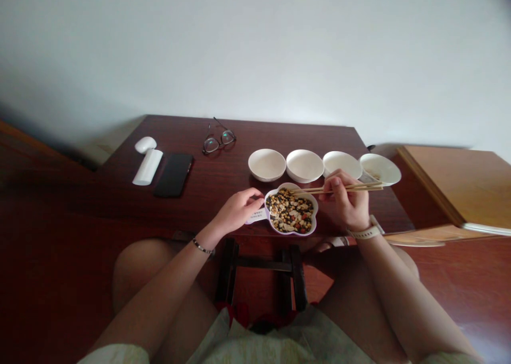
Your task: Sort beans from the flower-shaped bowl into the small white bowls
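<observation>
Thin wooden chopsticks [339,189] are gripped in the right hand [343,201], their tips held over the rim of a white, purple-edged scalloped dish [315,209] filled with mixed beans [289,211]. The left hand [235,212] is kept apart from the right, loosely curled, its fingers seemingly touching the dish's left edge. The dish is set on a dark reddish-brown wooden table [223,140], just below a row of four round white bowls [266,165], with a few brownish grains [373,173] seen in the rightmost bowl [380,169].
</observation>
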Tool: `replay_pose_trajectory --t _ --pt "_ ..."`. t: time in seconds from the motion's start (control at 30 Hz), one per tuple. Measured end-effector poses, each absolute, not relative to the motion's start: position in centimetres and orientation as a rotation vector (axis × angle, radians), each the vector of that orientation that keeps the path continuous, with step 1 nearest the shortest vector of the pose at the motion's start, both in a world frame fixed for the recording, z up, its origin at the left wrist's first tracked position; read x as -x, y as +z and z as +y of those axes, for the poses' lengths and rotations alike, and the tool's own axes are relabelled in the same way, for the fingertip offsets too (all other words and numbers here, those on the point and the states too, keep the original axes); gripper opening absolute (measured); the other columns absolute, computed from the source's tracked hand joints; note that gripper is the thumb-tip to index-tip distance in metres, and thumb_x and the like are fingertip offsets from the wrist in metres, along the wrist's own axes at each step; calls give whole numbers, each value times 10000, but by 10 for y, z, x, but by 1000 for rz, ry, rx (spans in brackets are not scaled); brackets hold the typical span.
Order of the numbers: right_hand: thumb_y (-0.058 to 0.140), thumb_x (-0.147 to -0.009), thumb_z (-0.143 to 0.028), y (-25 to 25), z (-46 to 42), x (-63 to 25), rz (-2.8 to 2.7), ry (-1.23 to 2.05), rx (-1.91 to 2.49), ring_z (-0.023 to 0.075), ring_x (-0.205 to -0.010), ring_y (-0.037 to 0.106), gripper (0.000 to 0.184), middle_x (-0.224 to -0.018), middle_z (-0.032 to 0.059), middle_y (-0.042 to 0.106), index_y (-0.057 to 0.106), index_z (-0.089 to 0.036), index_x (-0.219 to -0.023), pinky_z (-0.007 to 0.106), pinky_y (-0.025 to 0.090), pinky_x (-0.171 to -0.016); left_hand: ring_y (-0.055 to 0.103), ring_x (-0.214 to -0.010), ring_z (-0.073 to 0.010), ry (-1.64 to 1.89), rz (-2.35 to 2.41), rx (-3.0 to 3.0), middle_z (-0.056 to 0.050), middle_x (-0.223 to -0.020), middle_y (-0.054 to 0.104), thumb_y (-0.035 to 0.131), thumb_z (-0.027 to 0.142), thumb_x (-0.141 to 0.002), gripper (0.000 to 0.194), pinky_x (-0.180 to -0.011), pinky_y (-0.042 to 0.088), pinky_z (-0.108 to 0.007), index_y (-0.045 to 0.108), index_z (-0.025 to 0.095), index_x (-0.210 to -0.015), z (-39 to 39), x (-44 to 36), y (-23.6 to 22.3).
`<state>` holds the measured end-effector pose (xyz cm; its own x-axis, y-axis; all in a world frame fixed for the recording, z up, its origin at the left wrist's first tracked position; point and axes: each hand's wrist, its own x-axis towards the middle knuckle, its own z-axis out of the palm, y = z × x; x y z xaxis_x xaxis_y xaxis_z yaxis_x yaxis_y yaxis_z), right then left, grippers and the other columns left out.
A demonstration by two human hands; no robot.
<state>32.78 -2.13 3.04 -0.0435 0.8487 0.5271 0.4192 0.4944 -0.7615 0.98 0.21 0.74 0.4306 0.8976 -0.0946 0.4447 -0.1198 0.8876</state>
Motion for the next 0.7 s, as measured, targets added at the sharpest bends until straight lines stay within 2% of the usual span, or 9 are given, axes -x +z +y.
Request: replay_pose_trajectory --t 0.2,0.43,0.7 --pt "524 -1142 -512 27 -20 -326 -1617 525 1097 187 -677 607 463 -742 39 648 658 -240 -791 361 485 -657 721 -770 -209 590 1172 -1728 -55 -906 797 622 484 -1040 322 -628 469 -270 750 198 -1112 2 -10 8" --pt "565 -1112 -570 24 -16 -328 -1346 725 1068 156 -559 603 465 -713 28 615 620 -238 -791 295 426 -454 714 -753 -207 587 1170 -1727 -52 -890 793 616 497 -1041 330 -617 465 -269 750 204 -1114 1 -10 8" --pt "630 -1052 -634 18 5 -352 -1093 654 1041 120 -540 543 509 -776 25 549 540 -234 -751 288 396 -415 713 -760 -207 589 1160 -1735 -47 -890 791 622 481 -1036 319 -631 466 -273 752 197 -1099 2 -9 8"
